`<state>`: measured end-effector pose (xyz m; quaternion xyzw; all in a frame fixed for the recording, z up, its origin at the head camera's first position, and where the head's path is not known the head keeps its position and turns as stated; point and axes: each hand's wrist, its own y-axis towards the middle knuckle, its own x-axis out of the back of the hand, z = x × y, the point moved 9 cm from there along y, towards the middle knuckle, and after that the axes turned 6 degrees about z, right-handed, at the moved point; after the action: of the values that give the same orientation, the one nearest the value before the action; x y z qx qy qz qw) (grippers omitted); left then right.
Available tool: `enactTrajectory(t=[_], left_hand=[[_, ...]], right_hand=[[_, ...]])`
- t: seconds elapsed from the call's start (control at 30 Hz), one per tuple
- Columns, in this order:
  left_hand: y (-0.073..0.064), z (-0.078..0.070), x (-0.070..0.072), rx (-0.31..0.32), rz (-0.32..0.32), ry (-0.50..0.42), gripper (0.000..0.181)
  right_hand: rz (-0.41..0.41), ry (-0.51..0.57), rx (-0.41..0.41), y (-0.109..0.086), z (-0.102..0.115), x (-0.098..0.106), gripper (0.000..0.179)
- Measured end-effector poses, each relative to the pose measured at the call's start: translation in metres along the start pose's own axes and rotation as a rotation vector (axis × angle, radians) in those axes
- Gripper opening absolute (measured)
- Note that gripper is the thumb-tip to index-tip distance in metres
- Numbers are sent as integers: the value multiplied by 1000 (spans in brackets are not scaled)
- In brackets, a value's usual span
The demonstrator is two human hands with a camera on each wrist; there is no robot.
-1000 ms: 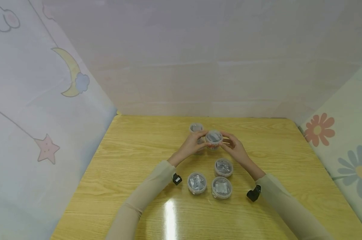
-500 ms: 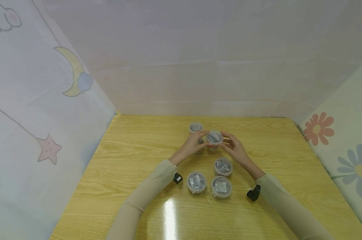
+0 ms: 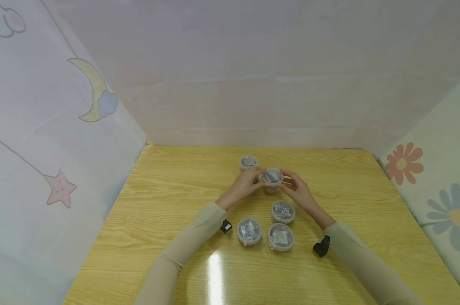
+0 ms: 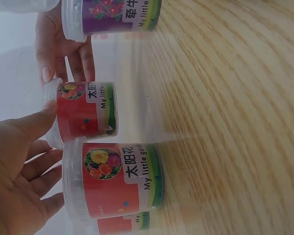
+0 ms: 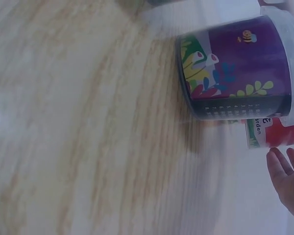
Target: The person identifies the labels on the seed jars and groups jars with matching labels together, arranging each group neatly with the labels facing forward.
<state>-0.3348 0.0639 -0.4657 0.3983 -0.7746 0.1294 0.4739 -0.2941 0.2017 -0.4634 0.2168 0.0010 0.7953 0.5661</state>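
Note:
A small lidded plastic tub (image 3: 272, 176) with a red flower label (image 4: 85, 110) is held between both hands at the far middle of the table. My left hand (image 3: 242, 186) grips its left side near the lid, thumb toward me. From the right, my right hand (image 3: 300, 192) holds the opposite side with fingertips and thumb. Another red-labelled tub (image 4: 120, 181) stands beside my left hand, mostly covered by it in the head view. Behind that is a further tub (image 3: 249, 162). The right wrist view has a purple-labelled tub (image 5: 240, 68) in front of the held one.
Nearer on the wooden table (image 3: 168, 169) stand three more lidded tubs: one just below the hands (image 3: 283, 211), a front right tub (image 3: 280, 237) and a front left tub (image 3: 249, 231). Printed sheets (image 3: 230, 106) wall the table at the back and sides.
The held tub has come down slightly toward the table with both hands still on it. The other tubs have stayed in place.

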Motion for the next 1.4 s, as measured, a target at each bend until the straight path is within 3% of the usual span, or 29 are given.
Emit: enactTrajectory(t=[0.23, 0.73, 0.93, 1.17, 1.4], left_hand=[[3, -1, -5, -20, 11, 129, 60], [5, -1, -13, -16, 44, 260, 58], [4, -1, -17, -17, 66, 313, 57], [3, 0, -20, -20, 77, 343, 56], [4, 1, -20, -10, 77, 348, 57]], right_hand=[[10, -28, -40, -3, -5, -1, 52], [-2, -27, -15, -6, -6, -2, 50], [6, -54, -37, -7, -16, -2, 50], [-14, -42, -42, -8, -46, 0, 53], [-12, -62, -60, -8, -48, 0, 53]])
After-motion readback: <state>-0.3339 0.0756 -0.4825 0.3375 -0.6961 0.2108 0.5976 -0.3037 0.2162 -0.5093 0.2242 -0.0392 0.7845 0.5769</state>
